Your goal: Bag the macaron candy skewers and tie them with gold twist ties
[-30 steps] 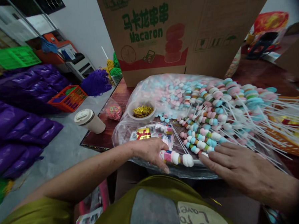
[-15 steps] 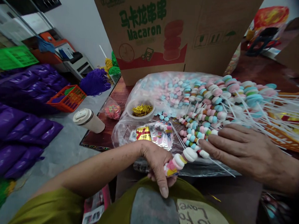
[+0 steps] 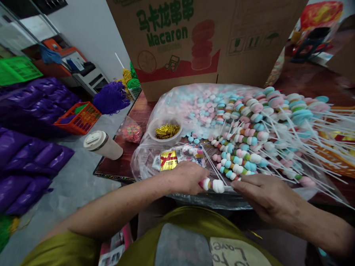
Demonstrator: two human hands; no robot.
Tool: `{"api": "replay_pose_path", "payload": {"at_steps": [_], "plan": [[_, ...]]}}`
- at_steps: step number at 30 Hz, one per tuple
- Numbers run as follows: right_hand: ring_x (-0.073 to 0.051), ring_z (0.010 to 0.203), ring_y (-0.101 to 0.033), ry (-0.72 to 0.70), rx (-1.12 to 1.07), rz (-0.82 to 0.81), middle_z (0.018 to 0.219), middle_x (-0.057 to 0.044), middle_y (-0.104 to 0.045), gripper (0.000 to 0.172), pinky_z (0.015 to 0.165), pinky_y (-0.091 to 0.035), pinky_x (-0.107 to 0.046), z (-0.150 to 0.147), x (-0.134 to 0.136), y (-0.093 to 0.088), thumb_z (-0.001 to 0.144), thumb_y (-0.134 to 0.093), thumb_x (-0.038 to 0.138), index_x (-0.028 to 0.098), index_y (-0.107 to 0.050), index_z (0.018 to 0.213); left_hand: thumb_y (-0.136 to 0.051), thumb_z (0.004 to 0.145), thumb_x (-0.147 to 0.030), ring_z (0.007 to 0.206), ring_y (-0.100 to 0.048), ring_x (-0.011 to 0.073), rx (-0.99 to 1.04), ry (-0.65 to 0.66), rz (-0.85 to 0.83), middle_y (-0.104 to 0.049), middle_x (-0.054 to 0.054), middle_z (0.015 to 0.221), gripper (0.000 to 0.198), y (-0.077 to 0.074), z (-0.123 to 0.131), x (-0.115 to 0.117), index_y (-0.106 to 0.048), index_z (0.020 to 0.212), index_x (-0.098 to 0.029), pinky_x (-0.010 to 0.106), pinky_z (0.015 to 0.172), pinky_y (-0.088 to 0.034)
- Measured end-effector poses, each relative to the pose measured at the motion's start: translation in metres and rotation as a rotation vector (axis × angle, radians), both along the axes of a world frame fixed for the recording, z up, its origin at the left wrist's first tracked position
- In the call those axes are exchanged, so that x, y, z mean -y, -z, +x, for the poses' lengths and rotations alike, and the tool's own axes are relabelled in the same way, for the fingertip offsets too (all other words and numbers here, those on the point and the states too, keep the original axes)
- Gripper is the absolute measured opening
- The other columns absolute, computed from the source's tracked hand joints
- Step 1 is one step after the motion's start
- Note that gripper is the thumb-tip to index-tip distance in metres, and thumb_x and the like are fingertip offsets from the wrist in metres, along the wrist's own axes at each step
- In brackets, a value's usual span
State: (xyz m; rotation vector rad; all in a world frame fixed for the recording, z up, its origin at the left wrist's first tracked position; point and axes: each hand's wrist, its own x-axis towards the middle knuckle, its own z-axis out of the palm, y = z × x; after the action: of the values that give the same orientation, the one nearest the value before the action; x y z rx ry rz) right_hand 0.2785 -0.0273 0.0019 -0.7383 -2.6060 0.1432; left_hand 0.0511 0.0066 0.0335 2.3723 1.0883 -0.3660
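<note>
My left hand [image 3: 190,177] is closed around a marshmallow skewer [image 3: 215,185], held level over the table's front edge. White marshmallows stick out past its fingers; the rest is covered by the hand. My right hand [image 3: 272,195] has its fingers together, with the fingertips at the skewer's white stick, seemingly pinching it; the thumb is hidden. Just beyond it lies a pile of finished-looking marshmallow skewers [image 3: 242,154] in pink, blue, white and green, their sticks pointing right. Printed labels [image 3: 191,151] and a gold twist-tie pack [image 3: 168,160] lie beyond my left hand.
A bowl [image 3: 153,135] of gold twist ties stands on clear plastic, near a bag of small candies [image 3: 131,131]. A lidded cup [image 3: 104,144] is at the left table edge. The large Macaron carton [image 3: 168,81] rises behind loose marshmallows [image 3: 201,106]. An orange basket [image 3: 342,165] sits right.
My left hand has turned palm-down and moved slightly up, bringing the skewer level. My right hand has moved down and left from over the pile to the skewer's stick end.
</note>
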Motion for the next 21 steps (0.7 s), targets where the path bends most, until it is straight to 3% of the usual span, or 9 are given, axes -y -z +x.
{"api": "replay_pose_path", "payload": {"at_steps": [3, 7, 10, 13, 15, 16, 18, 21], "plan": [[-0.014, 0.059, -0.052, 0.038, 0.095, -0.047, 0.066, -0.003, -0.057, 0.030, 0.052, -0.035, -0.024, -0.009, 0.002, 0.005, 0.077, -0.035, 0.000, 0.016, -0.057, 0.090, -0.056, 0.073, -0.036, 0.078, -0.061, 0.0246, 0.008, 0.003, 0.015, -0.065, 0.006, 0.082, 0.025, 0.006, 0.008, 0.008, -0.061, 0.092, -0.021, 0.029, 0.063, -0.044], [-0.016, 0.060, -0.052, 0.057, 0.086, 0.117, 0.067, -0.003, -0.057, 0.026, 0.054, -0.037, -0.027, -0.012, 0.002, 0.016, 0.080, -0.036, 0.001, 0.015, -0.057, 0.090, -0.066, 0.068, -0.038, 0.090, -0.060, 0.0237, 0.166, 0.006, -0.164, -0.064, 0.006, 0.098, 0.052, 0.008, 0.003, 0.002, -0.052, 0.114, -0.020, 0.030, 0.073, -0.045], [-0.017, 0.068, -0.054, -0.033, -0.041, 0.236, 0.077, -0.006, -0.060, 0.026, 0.061, -0.040, -0.030, -0.002, 0.001, 0.021, 0.083, -0.039, 0.002, 0.013, -0.054, 0.100, -0.077, 0.055, -0.044, 0.092, -0.058, 0.0212, 0.287, -0.015, -0.462, -0.062, 0.005, 0.104, 0.081, 0.008, -0.017, -0.011, -0.043, 0.125, -0.021, 0.029, 0.077, -0.045], [-0.019, 0.074, -0.054, -0.086, -0.102, 0.316, 0.085, -0.010, -0.062, 0.030, 0.066, -0.041, -0.034, 0.009, 0.001, 0.017, 0.081, -0.042, 0.000, 0.009, -0.051, 0.108, -0.078, 0.050, -0.048, 0.079, -0.060, 0.0197, 0.208, -0.026, -0.868, -0.064, 0.002, 0.085, 0.067, 0.015, -0.034, -0.017, -0.056, 0.103, -0.016, 0.030, 0.071, -0.047], [-0.019, 0.074, -0.054, -0.089, -0.064, 0.345, 0.086, -0.011, -0.063, 0.029, 0.067, -0.041, -0.035, 0.014, 0.002, 0.011, 0.082, -0.042, 0.001, 0.009, -0.051, 0.108, -0.078, 0.049, -0.050, 0.070, -0.061, 0.0187, 0.227, -0.069, -1.156, -0.063, 0.001, 0.073, 0.058, 0.021, -0.037, -0.013, -0.057, 0.092, -0.016, 0.032, 0.067, -0.049], [-0.019, 0.073, -0.054, -0.087, -0.032, 0.348, 0.084, -0.010, -0.063, 0.028, 0.067, -0.041, -0.035, 0.015, 0.003, 0.008, 0.082, -0.041, 0.001, 0.009, -0.052, 0.107, -0.077, 0.050, -0.050, 0.066, -0.060, 0.0178, 0.240, -0.096, -1.211, -0.061, -0.001, 0.068, 0.054, 0.023, -0.036, -0.010, -0.056, 0.087, -0.016, 0.032, 0.065, -0.049], [-0.017, 0.066, -0.054, -0.075, 0.019, 0.335, 0.076, -0.007, -0.062, 0.026, 0.063, -0.041, -0.033, 0.015, 0.006, 0.003, 0.083, -0.040, 0.003, 0.011, -0.053, 0.104, -0.075, 0.054, -0.048, 0.061, -0.057, 0.0158, 0.222, -0.130, -1.049, -0.057, -0.003, 0.063, 0.043, 0.022, -0.032, -0.003, -0.055, 0.078, -0.017, 0.029, 0.060, -0.048], [-0.014, 0.054, -0.051, -0.022, 0.025, 0.191, 0.065, -0.002, -0.058, 0.025, 0.051, -0.037, -0.027, 0.014, 0.010, -0.001, 0.081, -0.038, 0.003, 0.014, -0.053, 0.099, -0.067, 0.064, -0.041, 0.067, -0.058, 0.0174, 0.069, -0.110, -0.381, -0.059, 0.000, 0.068, 0.029, 0.012, -0.023, 0.006, -0.057, 0.076, -0.017, 0.028, 0.063, -0.045]]}}
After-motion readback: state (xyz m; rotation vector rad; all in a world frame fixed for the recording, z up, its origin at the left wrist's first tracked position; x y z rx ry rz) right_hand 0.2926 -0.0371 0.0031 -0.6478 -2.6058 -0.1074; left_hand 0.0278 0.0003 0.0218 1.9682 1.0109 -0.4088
